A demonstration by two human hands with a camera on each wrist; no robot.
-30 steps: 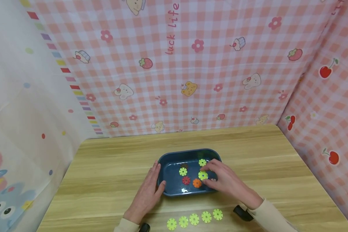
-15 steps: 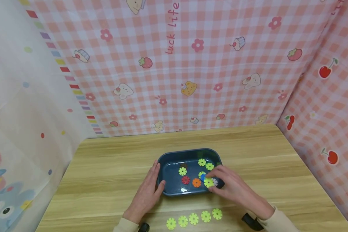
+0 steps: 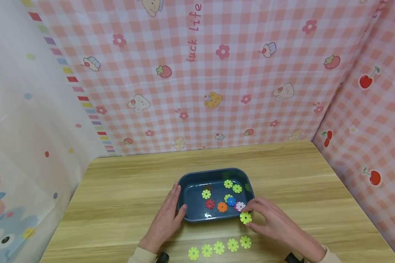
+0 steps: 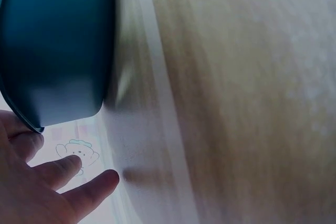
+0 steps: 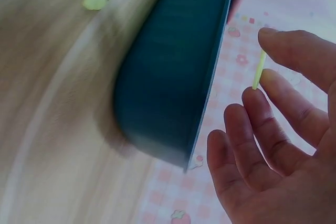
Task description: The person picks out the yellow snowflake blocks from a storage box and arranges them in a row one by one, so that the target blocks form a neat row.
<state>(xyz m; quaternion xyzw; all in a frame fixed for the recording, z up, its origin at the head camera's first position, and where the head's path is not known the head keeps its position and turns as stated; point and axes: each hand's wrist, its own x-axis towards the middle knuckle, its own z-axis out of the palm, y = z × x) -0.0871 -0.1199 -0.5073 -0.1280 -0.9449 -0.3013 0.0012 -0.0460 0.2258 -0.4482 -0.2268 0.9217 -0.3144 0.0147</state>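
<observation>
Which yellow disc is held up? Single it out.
The disc pinched by the right hand: the other yellow ones lie in the tray or in the row on the table.

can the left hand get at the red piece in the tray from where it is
Probably yes: the left hand rests against the tray, holding no piece, and the red piece lies uncovered inside; only the tray's wall seems to stand between them.

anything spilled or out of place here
Nothing stands out: the blue tray sits upright on the table, five yellow-green notched discs lie in a row before it, and the right hand pinches another disc.
</observation>
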